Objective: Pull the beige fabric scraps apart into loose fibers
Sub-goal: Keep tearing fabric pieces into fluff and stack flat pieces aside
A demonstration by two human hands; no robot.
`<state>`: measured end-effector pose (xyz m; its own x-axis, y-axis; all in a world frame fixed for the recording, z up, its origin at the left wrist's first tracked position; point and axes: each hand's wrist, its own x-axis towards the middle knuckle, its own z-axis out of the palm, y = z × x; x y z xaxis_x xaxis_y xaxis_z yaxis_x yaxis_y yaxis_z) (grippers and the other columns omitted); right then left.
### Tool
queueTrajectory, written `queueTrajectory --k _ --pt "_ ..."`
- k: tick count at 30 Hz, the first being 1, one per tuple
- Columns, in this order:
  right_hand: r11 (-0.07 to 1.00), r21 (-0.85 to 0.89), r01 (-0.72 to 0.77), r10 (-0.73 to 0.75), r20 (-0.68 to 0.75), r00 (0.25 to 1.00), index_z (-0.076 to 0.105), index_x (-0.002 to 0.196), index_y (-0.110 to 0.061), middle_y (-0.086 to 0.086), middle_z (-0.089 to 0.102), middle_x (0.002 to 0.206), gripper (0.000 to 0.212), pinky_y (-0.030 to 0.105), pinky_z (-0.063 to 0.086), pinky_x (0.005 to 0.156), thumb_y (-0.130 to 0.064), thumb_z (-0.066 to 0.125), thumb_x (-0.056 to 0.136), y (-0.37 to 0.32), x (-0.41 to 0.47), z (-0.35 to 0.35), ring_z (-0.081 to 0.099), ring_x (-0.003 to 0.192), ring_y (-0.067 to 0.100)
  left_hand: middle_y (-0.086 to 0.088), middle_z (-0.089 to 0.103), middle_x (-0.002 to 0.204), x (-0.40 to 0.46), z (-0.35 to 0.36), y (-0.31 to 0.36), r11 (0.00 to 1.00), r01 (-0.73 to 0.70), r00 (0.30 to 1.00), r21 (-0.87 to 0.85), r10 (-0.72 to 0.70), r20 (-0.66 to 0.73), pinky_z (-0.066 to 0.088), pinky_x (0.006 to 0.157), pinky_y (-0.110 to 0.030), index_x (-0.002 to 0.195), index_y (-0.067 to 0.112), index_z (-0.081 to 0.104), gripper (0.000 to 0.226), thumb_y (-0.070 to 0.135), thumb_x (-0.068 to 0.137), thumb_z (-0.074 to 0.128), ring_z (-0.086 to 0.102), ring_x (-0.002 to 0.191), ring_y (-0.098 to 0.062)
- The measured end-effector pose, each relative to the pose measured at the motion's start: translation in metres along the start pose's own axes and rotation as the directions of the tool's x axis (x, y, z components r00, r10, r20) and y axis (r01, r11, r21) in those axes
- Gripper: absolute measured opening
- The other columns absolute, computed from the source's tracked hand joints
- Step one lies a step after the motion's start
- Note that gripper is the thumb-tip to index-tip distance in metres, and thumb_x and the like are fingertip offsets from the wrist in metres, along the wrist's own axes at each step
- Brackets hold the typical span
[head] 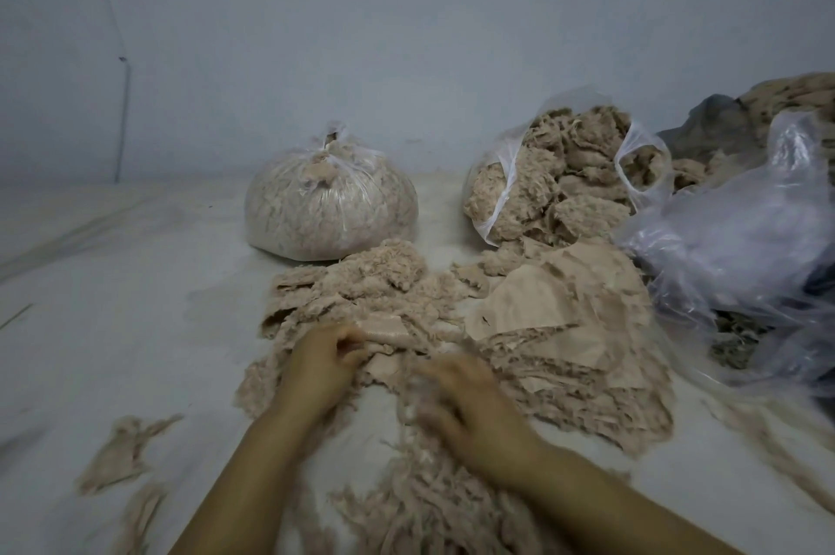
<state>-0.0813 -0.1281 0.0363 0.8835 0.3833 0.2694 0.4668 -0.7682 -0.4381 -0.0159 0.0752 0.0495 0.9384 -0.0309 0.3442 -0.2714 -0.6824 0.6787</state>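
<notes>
At the lower centre of the frame a beige fabric scrap (384, 335) is being worked at the near edge of the scrap pile (542, 328), which is spread over the pale floor covering (113, 306). The left hand (323, 362) is curled, and a ribbed edge of the scrap is pinched between its thumb and fingers. The right hand (470, 405) is blurred; its fingers are bent down into frayed material just right of the left hand, though whether a firm hold has been taken cannot be told.

The step in hand seems to be the teasing of this one scrap. It would best be done with the two holds kept close together, so that only a narrow band of weave is strained — a wide span would likely stretch rather than part. Short pulls along the frayed edge are advised, with the hold shifted after each. The loosened fibers (433, 505) at the bottom centre should be kept apart from untorn pieces, so nothing is mixed back in.

A tied bag (330, 206) of fiber stands at centre, an open bag (555, 179) right of it, and crumpled plastic (741, 238) at the right edge.
</notes>
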Motion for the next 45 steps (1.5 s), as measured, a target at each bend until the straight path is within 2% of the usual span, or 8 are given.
queueTrajectory --k 3,9,14,20,24,31,41,45 --pt "0.995 -0.040 0.089 -0.080 0.188 0.979 0.051 0.134 -0.031 -0.011 0.043 0.136 0.045 0.026 0.021 0.107 -0.053 0.035 0.098 -0.001 -0.024 0.010 0.027 0.128 0.006 0.010 0.061 0.086 0.005 -0.019 -0.008 0.994 0.088 0.996 0.057 -0.088 -0.011 0.037 0.068 -0.018 0.079 0.027 0.064 0.018 0.011 0.083 0.070 0.059 0.082 -0.009" --pt "0.930 0.237 -0.281 0.305 -0.070 0.950 0.043 0.052 -0.019 -0.004 0.048 0.052 0.060 0.018 0.034 0.054 -0.064 0.036 0.091 -0.013 -0.002 -0.006 0.043 0.051 0.005 0.009 0.066 0.086 0.004 -0.038 -0.017 0.990 0.121 0.990 -0.076 -0.126 -0.064 0.040 0.068 -0.011 0.083 0.020 0.069 0.012 0.009 0.082 0.071 0.058 0.078 -0.002" --pt "0.836 0.189 -0.515 0.522 0.010 0.853 0.045 0.056 -0.020 -0.001 0.047 0.058 0.048 0.029 0.037 0.055 -0.055 0.055 0.087 -0.015 0.064 0.009 0.048 0.059 0.019 0.005 0.070 0.094 -0.005 -0.002 0.011 0.975 -0.051 0.986 -0.217 0.083 0.143 0.048 0.081 -0.014 0.093 0.018 0.068 0.025 -0.005 0.084 0.061 0.064 0.089 -0.008" --pt "0.676 0.704 -0.216 0.290 0.015 0.957 0.056 0.067 -0.020 -0.001 0.059 0.072 0.024 0.025 0.044 0.070 -0.016 0.066 0.089 -0.014 0.041 0.019 0.055 0.071 0.012 0.004 0.058 0.129 -0.005 0.014 -0.011 0.965 -0.261 0.886 0.008 0.236 0.399 0.035 0.105 -0.028 0.126 0.020 0.059 0.043 -0.001 0.089 0.048 0.049 0.120 -0.009" --pt "0.449 0.860 -0.242 0.336 0.089 0.938 0.050 0.071 -0.008 0.006 0.048 0.064 0.022 0.029 0.043 0.066 -0.005 0.060 0.091 -0.001 0.025 0.010 0.049 0.063 0.017 0.005 0.039 0.148 0.000 0.017 -0.018 0.944 -0.239 0.912 0.227 0.138 0.385 0.016 0.117 -0.042 0.129 0.020 0.057 0.047 -0.001 0.088 0.047 0.027 0.140 -0.011" --pt "0.393 0.864 -0.314 0.462 0.110 0.880 0.057 0.099 -0.014 0.002 0.065 0.074 0.024 0.026 0.053 0.061 -0.016 0.074 0.082 -0.004 0.029 0.010 0.063 0.066 0.012 0.006 0.057 0.131 -0.012 0.023 -0.003 0.913 -0.380 0.902 0.146 0.331 0.278 0.021 0.112 -0.034 0.120 0.024 0.065 0.046 0.012 0.081 0.043 0.039 0.130 -0.013" --pt "0.410 0.904 -0.120 0.417 -0.069 0.906 0.058 0.088 -0.011 -0.007 0.051 0.060 0.016 0.013 0.041 0.055 0.004 0.060 0.088 0.004 0.022 0.003 0.047 0.052 0.002 -0.008 0.066 0.119 -0.006 0.012 -0.022 0.992 -0.008 0.997 0.126 0.017 -0.073 0.039 0.090 -0.021 0.117 0.013 0.067 0.045 -0.009 0.082 0.052 0.059 0.111 -0.023" --pt "0.387 0.911 -0.145 0.423 -0.036 0.906 0.059 0.098 -0.016 0.002 0.056 0.073 0.019 0.024 0.044 0.058 0.001 0.056 0.092 0.002 0.023 0.005 0.053 0.064 0.016 0.004 0.056 0.126 -0.013 0.011 -0.002 0.977 -0.213 0.971 0.008 0.210 0.114 0.029 0.099 -0.009 0.121 0.012 0.062 0.058 -0.015 0.071 0.054 0.046 0.119 -0.008"
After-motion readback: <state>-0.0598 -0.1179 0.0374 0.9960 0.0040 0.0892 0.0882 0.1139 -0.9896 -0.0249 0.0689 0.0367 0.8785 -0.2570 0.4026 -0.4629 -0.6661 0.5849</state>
